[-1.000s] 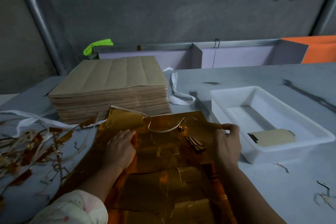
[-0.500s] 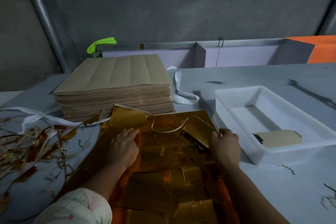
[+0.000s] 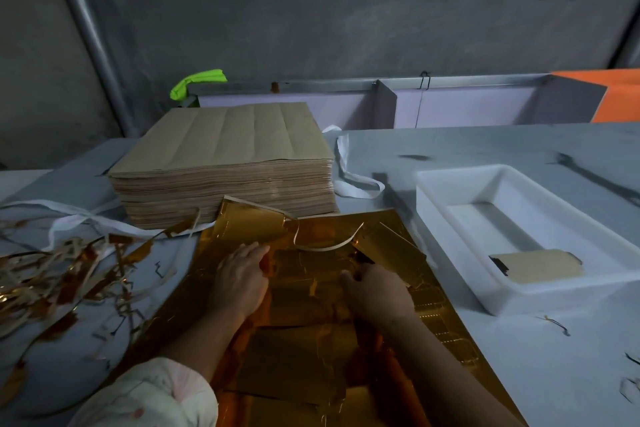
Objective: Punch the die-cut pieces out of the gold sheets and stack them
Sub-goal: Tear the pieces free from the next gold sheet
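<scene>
Head view, the only angle.

- gold sheet (image 3: 346, 236) lies flat on the grey table (image 3: 519, 357), right in front of the person. Its far edge touches the foot of the brown paper stack (image 3: 225, 139).
- The die-cut outlines show in the foil. The far right corner is folded up and back as a flap (image 3: 391, 246). A thin curled offcut strip (image 3: 329, 246) lies across the top of the sheet.
- left hand (image 3: 240, 282): palm down on the sheet left of centre, fingers straight and pointing away, pressing the foil flat. It grips nothing. A pale patterned sleeve (image 3: 149, 395) shows at the bottom edge.
- right hand (image 3: 375, 291): knuckles up on the sheet right of centre, just below the flap. The fingers are curled in and the thumb tucked, pinching the foil. The fingertips are hidden, so I can't tell which cut-out it has.
- white tray (image 3: 460, 180) sits to the right of the sheet, near it but apart. A die-cut piece (image 3: 540, 267) lies tan side up in the near right corner. I can't tell whether it's one piece or several stacked.
- scrap pile (image 3: 52, 281) of gold and tan strips is on the table to the left.
- white strap (image 3: 346, 180) is looped between the paper stack and the tray.
- At the back there is a lime green item (image 3: 197, 81) behind the stack and an orange panel (image 3: 616, 94) at far right.
</scene>
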Demonstrator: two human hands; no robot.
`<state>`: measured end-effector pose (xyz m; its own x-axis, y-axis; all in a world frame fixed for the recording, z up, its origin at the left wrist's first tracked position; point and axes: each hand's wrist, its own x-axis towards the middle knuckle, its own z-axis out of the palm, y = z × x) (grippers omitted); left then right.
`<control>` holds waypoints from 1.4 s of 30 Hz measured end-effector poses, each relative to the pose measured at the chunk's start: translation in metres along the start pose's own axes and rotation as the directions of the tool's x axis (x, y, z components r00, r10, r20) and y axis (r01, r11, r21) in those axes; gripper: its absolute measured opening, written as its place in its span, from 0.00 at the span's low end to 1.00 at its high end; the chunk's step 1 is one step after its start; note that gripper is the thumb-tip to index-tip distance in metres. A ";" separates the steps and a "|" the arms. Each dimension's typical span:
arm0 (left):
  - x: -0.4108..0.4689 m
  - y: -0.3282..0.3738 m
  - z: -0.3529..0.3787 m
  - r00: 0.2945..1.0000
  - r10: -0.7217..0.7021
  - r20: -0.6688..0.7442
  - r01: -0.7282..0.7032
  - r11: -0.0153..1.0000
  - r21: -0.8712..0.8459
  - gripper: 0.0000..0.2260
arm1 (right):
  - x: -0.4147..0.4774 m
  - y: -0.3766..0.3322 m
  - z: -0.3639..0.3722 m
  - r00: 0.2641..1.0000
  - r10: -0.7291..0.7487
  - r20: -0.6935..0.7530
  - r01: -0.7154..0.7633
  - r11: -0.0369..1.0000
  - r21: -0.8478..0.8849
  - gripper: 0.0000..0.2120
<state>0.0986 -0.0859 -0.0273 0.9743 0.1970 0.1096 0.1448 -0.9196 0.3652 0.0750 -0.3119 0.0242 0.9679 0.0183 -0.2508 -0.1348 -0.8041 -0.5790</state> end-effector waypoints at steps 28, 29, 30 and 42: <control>0.000 0.001 -0.004 0.986 -0.153 -0.068 0.131 0.959 -0.253 0.18 | 0.002 -0.016 0.005 0.995 -0.031 0.096 -0.010 0.916 0.401 0.12; -0.001 0.001 -0.004 0.986 -0.152 -0.069 0.131 0.961 -0.244 0.18 | 0.002 -0.016 0.003 0.994 -0.001 0.112 -0.050 0.891 0.452 0.11; 0.000 0.001 -0.004 0.986 -0.152 -0.072 0.131 0.962 -0.240 0.17 | 0.001 -0.017 0.000 0.990 0.026 0.136 -0.090 0.867 0.489 0.10; 0.007 -0.005 0.007 0.987 -0.062 -0.151 0.042 0.990 -0.134 0.13 | 0.006 -0.006 0.007 0.980 -0.034 0.197 -0.035 0.942 0.334 0.06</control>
<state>0.1060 -0.0820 -0.0349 0.9262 0.3024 0.2249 0.1608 -0.8569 0.4898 0.0802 -0.3026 0.0212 0.9111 0.1623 -0.3788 -0.2313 -0.5592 -0.7961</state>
